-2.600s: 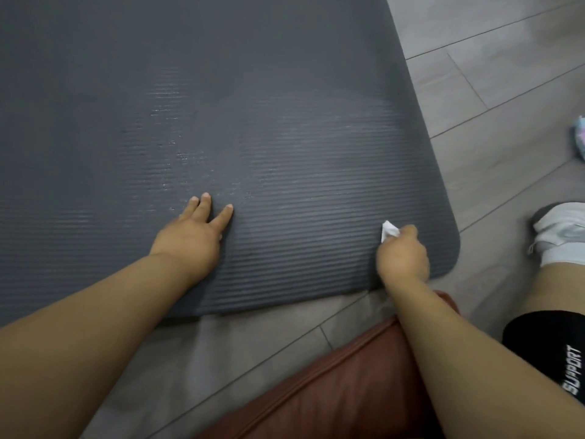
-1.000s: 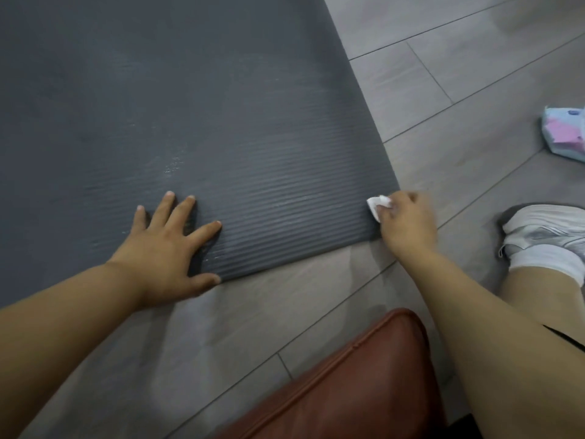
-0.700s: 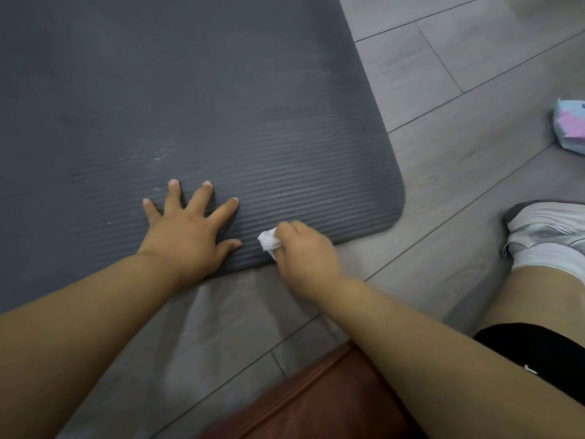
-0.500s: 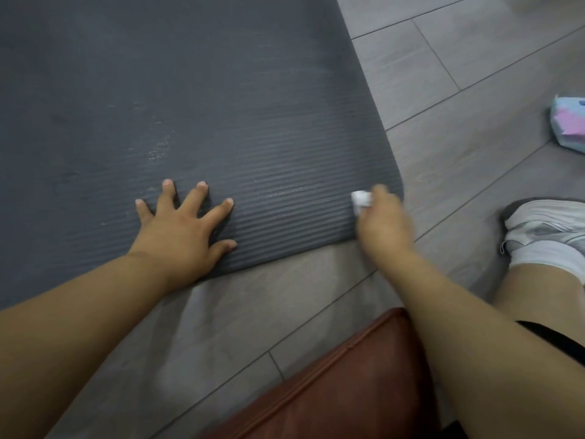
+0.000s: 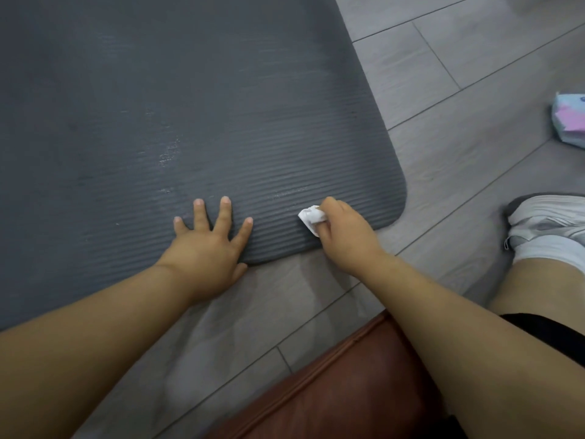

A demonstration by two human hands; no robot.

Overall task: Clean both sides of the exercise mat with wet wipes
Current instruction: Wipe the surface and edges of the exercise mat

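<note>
A dark grey ribbed exercise mat (image 5: 190, 106) lies flat on the floor and fills the upper left of the view. My left hand (image 5: 209, 248) presses flat on its near edge with the fingers spread. My right hand (image 5: 345, 239) is closed around a crumpled white wet wipe (image 5: 311, 218) and holds it against the mat close to the near right corner. Faint wet streaks show on the ribs near both hands.
Grey wood-look floor planks (image 5: 474, 128) surround the mat. A pastel wet wipe pack (image 5: 569, 122) lies at the right edge. My leg with a white shoe (image 5: 547, 223) is at the right. A brown leather cushion (image 5: 342, 391) sits at the bottom.
My right hand has swept the wipe back and forth along the mat's near edge, and now sits left of the corner again. My left hand stays pressed on the mat.
</note>
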